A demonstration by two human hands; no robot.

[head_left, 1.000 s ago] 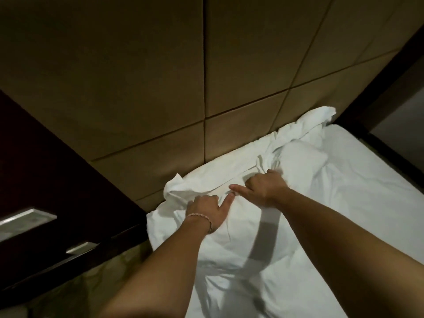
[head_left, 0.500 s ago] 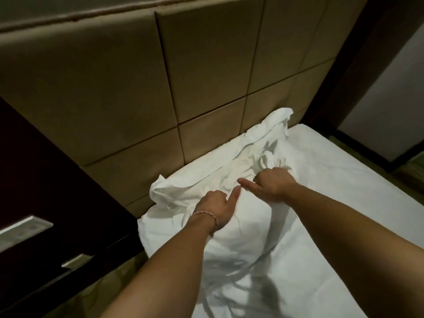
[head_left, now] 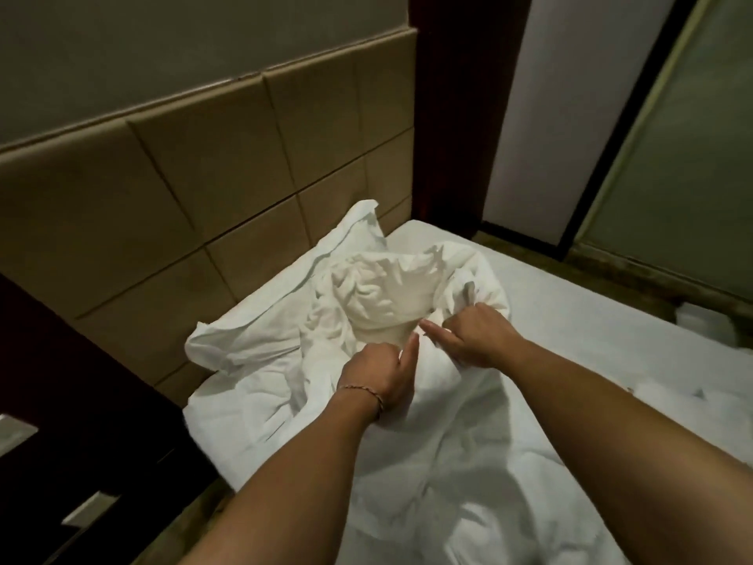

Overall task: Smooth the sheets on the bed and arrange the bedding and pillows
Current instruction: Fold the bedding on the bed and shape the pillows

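A white pillow [head_left: 383, 295] lies bunched and creased in its loose pillowcase [head_left: 260, 340] at the head of the bed, against the tan padded headboard [head_left: 183, 197]. My left hand [head_left: 379, 373], with a thin bracelet at the wrist, grips the pillowcase fabric on the near side, thumb pointing up. My right hand [head_left: 472, 336] grips the fabric just to the right of it, thumb pointing left. The two thumbs nearly touch. A wrinkled white sheet [head_left: 468, 462] covers the mattress below my arms.
A dark wooden cabinet [head_left: 81, 422] with pale handles stands left of the bed. A dark wooden post [head_left: 460, 116] rises at the headboard's right end, with a pale wall panel and a frosted glass door [head_left: 672, 177] beyond. White bedding [head_left: 701, 324] lies off the bed's far side.
The view has swung right and up, bringing the post and glass door into sight. Both hands have pulled the pillowcase open, and the bunched pillow now bulges up between them.
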